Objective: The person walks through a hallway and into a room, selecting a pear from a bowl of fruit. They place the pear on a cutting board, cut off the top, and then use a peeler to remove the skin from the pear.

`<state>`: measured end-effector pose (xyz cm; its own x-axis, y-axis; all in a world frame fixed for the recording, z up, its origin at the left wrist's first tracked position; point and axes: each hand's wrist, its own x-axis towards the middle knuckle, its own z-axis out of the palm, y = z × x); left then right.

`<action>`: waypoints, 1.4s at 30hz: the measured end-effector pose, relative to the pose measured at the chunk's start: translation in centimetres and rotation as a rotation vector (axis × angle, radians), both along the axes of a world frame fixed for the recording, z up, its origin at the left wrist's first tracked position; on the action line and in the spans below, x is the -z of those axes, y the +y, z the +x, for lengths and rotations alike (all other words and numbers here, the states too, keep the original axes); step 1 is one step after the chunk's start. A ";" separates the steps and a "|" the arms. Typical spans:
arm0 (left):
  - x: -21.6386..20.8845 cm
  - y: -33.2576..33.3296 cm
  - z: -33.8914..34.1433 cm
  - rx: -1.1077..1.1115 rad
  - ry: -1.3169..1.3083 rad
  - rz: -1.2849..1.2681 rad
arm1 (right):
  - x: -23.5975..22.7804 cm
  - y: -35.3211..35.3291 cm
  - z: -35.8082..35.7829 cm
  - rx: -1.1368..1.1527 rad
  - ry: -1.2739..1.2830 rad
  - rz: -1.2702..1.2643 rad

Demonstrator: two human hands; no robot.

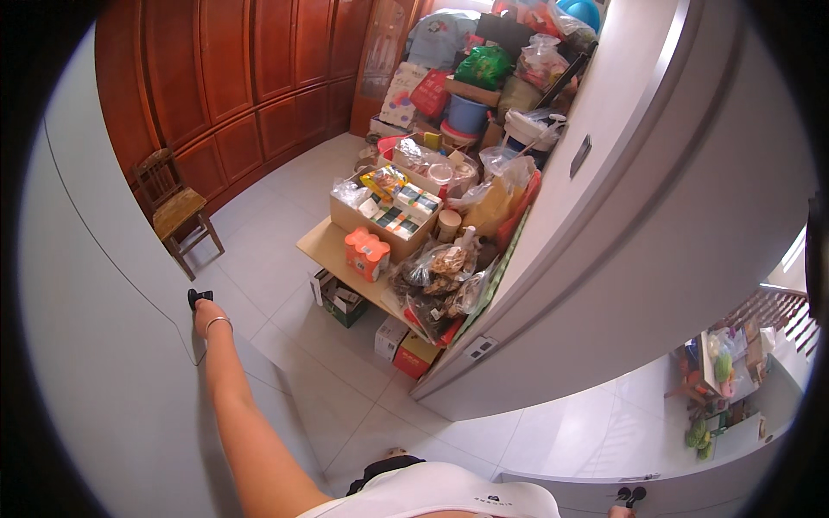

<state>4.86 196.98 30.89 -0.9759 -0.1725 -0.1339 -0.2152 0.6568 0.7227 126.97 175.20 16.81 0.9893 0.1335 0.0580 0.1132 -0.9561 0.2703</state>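
Stretched forward on the left, my left arm ends at a pale grey door (pixel 112 345). My left hand (pixel 203 316), with a bracelet at the wrist, is closed around its black door handle (pixel 198 298). At the lower right edge, a small part of my right hand (pixel 619 512) shows right beside the black handle (pixel 635 495) of another grey door (pixel 579 490). Its fingers are mostly cut off by the frame, so its grip cannot be made out.
Ahead is a storage room with reddish wooden cabinets (pixel 233 69) and a small wooden chair (pixel 177 207). A low table (pixel 319 246) bears a cardboard box (pixel 345 212), an orange can pack (pixel 367 254) and bags. Boxes (pixel 414 356) sit beneath. Vegetables (pixel 724 367) stand far right.
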 end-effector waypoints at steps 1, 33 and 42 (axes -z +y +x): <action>-0.7 0.2 0.9 -0.016 -0.028 0.043 | -0.1 -0.1 0.1 -0.003 0.002 -0.002; 2.4 -0.2 -2.9 -0.062 0.004 0.044 | -0.4 0.2 -2.0 -0.058 0.063 -0.079; 1.5 -0.1 -2.3 -0.067 0.002 0.083 | -0.6 0.9 -2.1 -0.053 0.074 -0.097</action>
